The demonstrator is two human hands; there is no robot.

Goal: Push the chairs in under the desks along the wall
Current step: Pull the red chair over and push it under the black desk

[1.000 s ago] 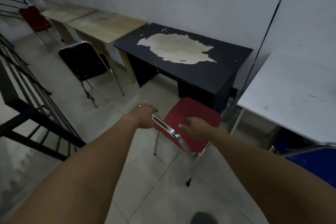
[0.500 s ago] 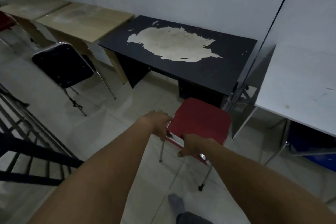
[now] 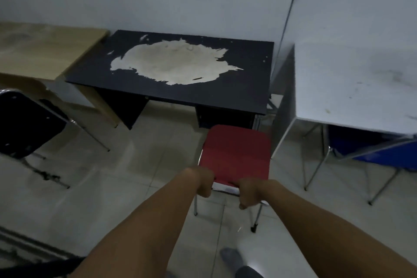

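Both hands grip the red chair [image 3: 235, 153] by its backrest top, left hand [image 3: 203, 181] and right hand [image 3: 249, 192] fingers curled tight, seat front touching the black surface [image 3: 237, 95].

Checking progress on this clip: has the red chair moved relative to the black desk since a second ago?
Yes. The red chair has gone forward toward the black desk; its seat front now meets the desk's front edge at the right end, where earlier floor showed between.
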